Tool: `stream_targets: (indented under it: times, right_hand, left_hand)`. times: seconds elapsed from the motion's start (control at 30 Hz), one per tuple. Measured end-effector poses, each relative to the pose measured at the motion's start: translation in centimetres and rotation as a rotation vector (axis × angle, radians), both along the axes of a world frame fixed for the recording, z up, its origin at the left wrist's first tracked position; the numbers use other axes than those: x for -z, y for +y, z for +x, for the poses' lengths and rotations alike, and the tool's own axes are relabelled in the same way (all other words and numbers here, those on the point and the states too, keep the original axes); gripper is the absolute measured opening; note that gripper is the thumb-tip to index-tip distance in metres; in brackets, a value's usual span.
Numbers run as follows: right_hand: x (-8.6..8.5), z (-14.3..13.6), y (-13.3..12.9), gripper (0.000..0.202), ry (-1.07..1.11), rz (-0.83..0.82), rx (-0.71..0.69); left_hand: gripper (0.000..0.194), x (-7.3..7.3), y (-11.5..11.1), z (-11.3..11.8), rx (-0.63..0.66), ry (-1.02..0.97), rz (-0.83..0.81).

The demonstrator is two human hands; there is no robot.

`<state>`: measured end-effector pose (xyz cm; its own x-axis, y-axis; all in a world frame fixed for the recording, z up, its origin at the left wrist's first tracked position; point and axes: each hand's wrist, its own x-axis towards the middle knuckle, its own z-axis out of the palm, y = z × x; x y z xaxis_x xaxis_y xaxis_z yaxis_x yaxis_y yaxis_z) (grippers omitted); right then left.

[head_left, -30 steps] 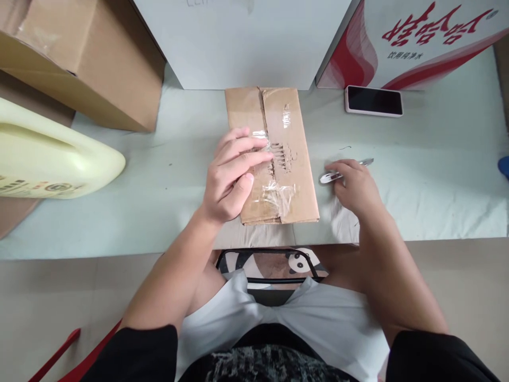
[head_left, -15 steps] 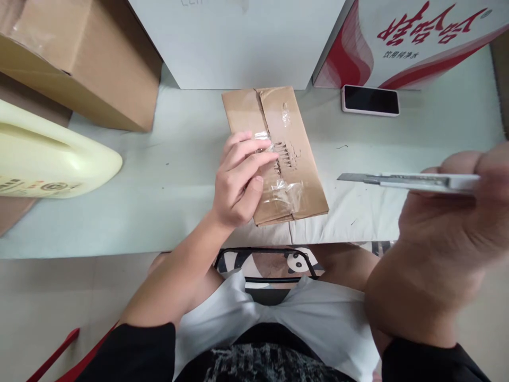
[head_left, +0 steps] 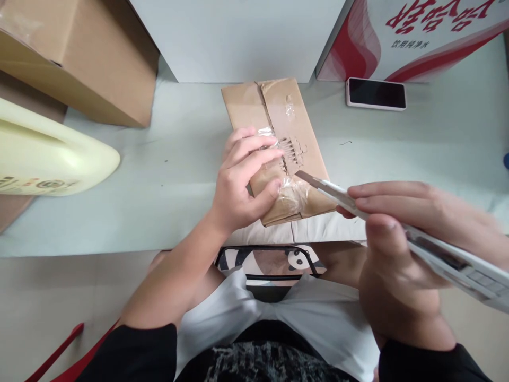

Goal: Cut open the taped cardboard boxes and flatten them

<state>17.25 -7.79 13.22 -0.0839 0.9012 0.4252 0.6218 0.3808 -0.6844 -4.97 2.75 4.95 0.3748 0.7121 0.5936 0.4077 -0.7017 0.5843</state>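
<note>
A flat cardboard box (head_left: 306, 127) lies tilted on the table, its centre seam crossed by clear tape and a row of jagged cuts. My left hand (head_left: 246, 175) rests over the box's left side, fingers spread across the top near the seam, thumb lower down. In my right hand (head_left: 401, 239) is a utility knife (head_left: 445, 260), held between thumb and fingers with its blade out. The blade tip is over the box's lower middle, just right of the seam by the tape; whether it touches the cardboard I cannot tell.
Behind the box stands a large white box (head_left: 238, 42). To the right are a red-and-white carton (head_left: 366, 42) and a phone (head_left: 377, 94) lying flat. A big cardboard carton (head_left: 107, 63) and a pale yellow bottle (head_left: 59, 154) occupy the left. The table's front edge (head_left: 119, 253) runs before my lap.
My right hand has come down and left with the utility knife, bringing its blade from beside the box to over it. My left hand and the box have shifted slightly.
</note>
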Motion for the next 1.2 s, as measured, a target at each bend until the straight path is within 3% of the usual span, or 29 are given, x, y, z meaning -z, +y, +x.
stream_targets:
  times: [0.1, 0.2, 0.53, 0.8, 1.2]
  right_hand:
    - [0.0, -0.7, 0.8, 0.019, -0.005, 0.128, 0.053]
    - [0.1, -0.9, 1.2, 0.016, -0.033, 0.155, 0.033]
    - [0.6, -0.4, 1.3, 0.011, -0.027, 0.028, 0.03]
    - [0.5, -0.9, 0.9, 0.011, -0.031, 0.022, 0.068]
    - [0.0, -0.2, 0.8, 0.022, -0.074, 0.055, -0.048]
  left_hand:
    - [0.039, 0.1, 0.0, 0.1, -0.012, 0.023, -0.009]
    - [0.042, 0.4, 0.0, 0.2, -0.021, 0.027, -0.018]
    - [0.041, 0.5, 0.0, 0.3, -0.004, 0.002, -0.027]
    - [0.042, 0.2, -0.2, 0.3, -0.035, 0.007, -0.059]
    - [0.038, 0.4, -0.1, 0.4, -0.055, 0.016, -0.003]
